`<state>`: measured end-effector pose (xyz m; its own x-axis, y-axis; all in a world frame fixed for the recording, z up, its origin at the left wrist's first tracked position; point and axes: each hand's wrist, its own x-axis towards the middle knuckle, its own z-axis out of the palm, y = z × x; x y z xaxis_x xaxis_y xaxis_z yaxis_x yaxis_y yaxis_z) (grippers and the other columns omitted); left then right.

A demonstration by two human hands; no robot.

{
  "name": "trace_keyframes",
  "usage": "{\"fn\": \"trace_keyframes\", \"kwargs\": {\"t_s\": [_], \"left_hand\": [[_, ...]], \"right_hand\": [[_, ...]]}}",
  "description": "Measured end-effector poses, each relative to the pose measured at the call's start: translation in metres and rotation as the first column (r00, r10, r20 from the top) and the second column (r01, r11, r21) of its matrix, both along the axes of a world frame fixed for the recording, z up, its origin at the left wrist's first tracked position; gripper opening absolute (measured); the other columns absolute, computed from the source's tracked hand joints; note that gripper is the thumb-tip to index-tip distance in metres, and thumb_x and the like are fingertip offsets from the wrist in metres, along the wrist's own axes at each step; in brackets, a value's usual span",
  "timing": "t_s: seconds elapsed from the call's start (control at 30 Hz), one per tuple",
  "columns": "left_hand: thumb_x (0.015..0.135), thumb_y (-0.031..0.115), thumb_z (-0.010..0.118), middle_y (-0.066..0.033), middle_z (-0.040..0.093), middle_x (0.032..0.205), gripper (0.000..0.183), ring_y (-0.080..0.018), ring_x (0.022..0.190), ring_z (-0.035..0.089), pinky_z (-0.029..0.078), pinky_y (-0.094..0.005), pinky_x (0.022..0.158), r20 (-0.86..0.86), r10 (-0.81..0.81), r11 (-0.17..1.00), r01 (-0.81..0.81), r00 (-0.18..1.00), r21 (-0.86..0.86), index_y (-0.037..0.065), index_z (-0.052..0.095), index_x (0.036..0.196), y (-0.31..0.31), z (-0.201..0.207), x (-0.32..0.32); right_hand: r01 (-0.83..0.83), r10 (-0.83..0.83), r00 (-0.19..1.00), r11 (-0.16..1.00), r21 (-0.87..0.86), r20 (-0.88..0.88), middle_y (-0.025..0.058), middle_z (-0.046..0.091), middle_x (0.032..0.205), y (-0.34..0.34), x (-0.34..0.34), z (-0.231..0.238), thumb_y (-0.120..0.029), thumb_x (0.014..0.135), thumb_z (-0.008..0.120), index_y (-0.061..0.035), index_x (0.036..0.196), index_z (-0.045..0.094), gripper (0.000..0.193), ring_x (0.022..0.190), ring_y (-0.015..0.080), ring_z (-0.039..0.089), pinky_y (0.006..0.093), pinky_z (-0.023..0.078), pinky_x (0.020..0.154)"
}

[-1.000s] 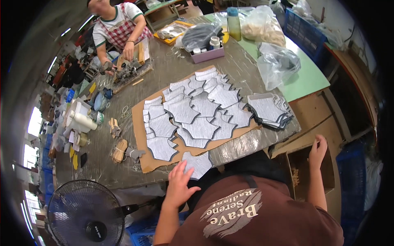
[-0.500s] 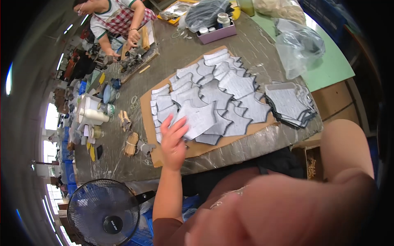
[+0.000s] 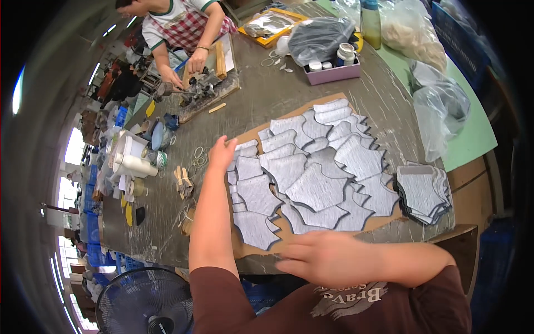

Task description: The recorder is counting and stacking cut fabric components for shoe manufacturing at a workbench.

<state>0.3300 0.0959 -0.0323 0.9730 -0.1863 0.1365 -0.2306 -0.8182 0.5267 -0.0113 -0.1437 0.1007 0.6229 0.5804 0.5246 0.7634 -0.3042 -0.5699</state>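
Several grey, curved fabric-like pieces with dark edges (image 3: 320, 189) overlap in rows on a brown cardboard sheet (image 3: 364, 222). My left hand (image 3: 222, 153) reaches to the far left corner of that sheet, beside the outermost pieces. Its thumb stands off from the fingers, and nothing shows in it. Across the sheet's near edge, in front of my body, comes my right hand (image 3: 317, 259), somewhat blurred. Its fingers stretch out to the left with no piece visible in them. A separate stack of grey pieces (image 3: 421, 189) lies to the right of the sheet.
A purple box (image 3: 334, 74) with small jars stands at the back. Plastic bags (image 3: 439, 111) rest on a green surface at the right. Wooden-stick bundles (image 3: 182, 182) lie at the left. Another person works at a wooden jig (image 3: 208, 89) far left. A black fan (image 3: 146, 303) stands near left.
The view has shifted. My left hand has moved from the pieces' near side to the sheet's far left corner. My right hand came down to the near edge. Grey pieces now cover the near left corner.
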Motion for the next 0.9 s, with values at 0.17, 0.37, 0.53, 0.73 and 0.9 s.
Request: {"fn": "trace_keyframes", "kwargs": {"t_s": [0.17,0.37,0.53,0.73,0.9], "left_hand": [[0.075,0.024,0.072,-0.0168,0.063,0.108,0.052,-0.0244,0.099,0.061,0.046,-0.0334,0.085,-0.292,-0.105,0.980,0.148,0.951,0.132,-0.002,0.057,0.116,-0.044,0.036,-0.024],[0.084,0.010,0.061,-0.0092,0.063,0.109,0.036,-0.0171,0.096,0.059,0.047,-0.0320,0.084,-0.593,-0.311,0.901,0.033,0.743,-0.432,-0.001,0.055,0.118,0.013,0.029,-0.030],[0.091,0.018,0.055,-0.0090,0.059,0.117,0.037,-0.0203,0.104,0.058,0.045,-0.0349,0.091,-0.625,-0.489,0.638,-0.239,0.609,-0.732,-0.001,0.051,0.122,0.034,0.023,-0.073],[0.081,0.004,0.066,-0.0088,0.058,0.118,0.049,-0.0198,0.105,0.056,0.045,-0.0332,0.091,-0.462,-0.572,0.609,-0.027,0.678,-0.793,-0.002,0.047,0.125,0.036,0.045,-0.121],[0.077,-0.006,0.064,-0.0104,0.059,0.114,0.050,-0.0199,0.102,0.058,0.047,-0.0335,0.087,-0.524,-0.397,0.573,-0.242,0.754,-0.783,-0.003,0.047,0.124,0.057,0.026,-0.158]], "right_hand": [[0.132,-0.107,0.990,0.935,-0.329,0.093,0.0176,0.046,0.129,0.077,0.024,-0.109,-0.022,0.084,0.050,-0.0027,0.119,0.055,0.040,0.125,0.0308,0.039,0.0457,0.031,0.104],[0.101,-0.074,0.995,0.844,-0.527,0.071,0.0190,0.043,0.134,0.089,0.039,-0.115,-0.022,0.083,0.051,-0.0049,0.119,0.056,0.040,0.128,0.0368,0.035,0.0519,0.025,0.106],[0.228,-0.178,0.973,0.841,-0.491,0.146,0.0170,0.041,0.134,0.090,0.036,-0.122,-0.023,0.080,0.052,-0.0143,0.114,0.059,0.036,0.126,0.0360,0.034,0.0474,0.030,0.099],[0.459,-0.422,0.888,0.817,-0.348,0.182,0.0192,0.036,0.138,0.098,0.030,-0.123,-0.019,0.081,0.053,-0.0139,0.107,0.055,0.027,0.128,0.0465,0.029,0.0620,0.025,0.098],[0.399,-0.346,0.917,0.816,-0.418,0.200,0.0170,0.042,0.134,0.104,0.038,-0.136,-0.024,0.082,0.053,-0.0107,0.103,0.058,0.026,0.129,0.0432,0.032,0.0661,0.027,0.098]]}}
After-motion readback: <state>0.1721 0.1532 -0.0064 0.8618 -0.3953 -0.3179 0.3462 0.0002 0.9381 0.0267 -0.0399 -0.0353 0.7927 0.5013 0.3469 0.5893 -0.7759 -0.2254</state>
